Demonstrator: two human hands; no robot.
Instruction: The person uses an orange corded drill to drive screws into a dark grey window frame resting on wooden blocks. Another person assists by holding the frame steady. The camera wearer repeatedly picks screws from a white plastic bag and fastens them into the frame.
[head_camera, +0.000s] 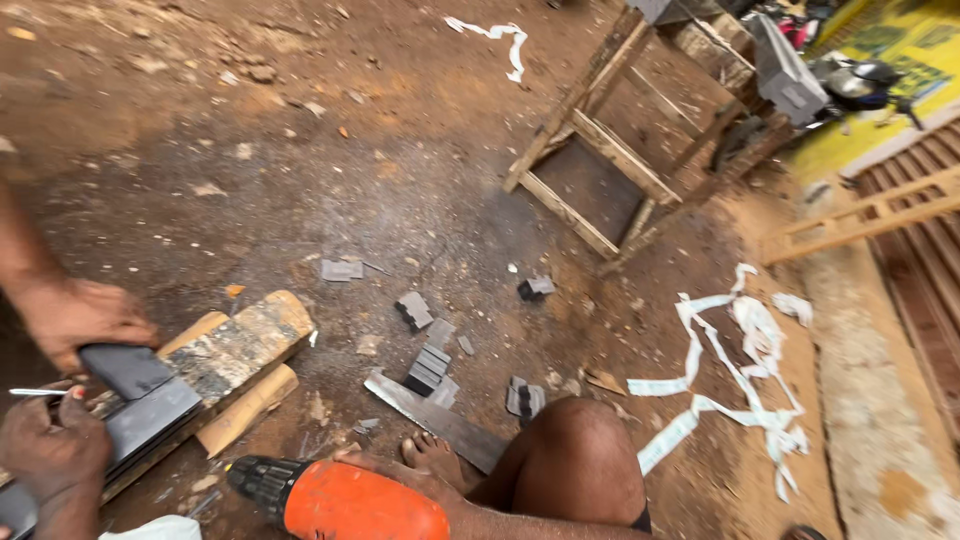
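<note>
our left hand (50, 450) is closed around a thin white stick (35, 392), and it rests on a stack of dark grey metal plates (150, 415) at the near left. another person's hand (80, 315) comes in from the left and presses down on the top plate. the plates lie on a wood block (245, 340) on the dirt ground (300, 150).

our right hand (395, 470) is wrapped over an orange drill (345, 500), near our foot (432, 452) and knee (585, 455). the drill lies low and points left.

just past the foot lies a long flat metal bar (435, 420). around it are small grey metal pieces (430, 365), and we think they are already cut. the plates under our hands look like the work that is left.

far right stands a tipped wooden frame (620, 160). white strips (740, 370) lie on the ground at the right.
</note>
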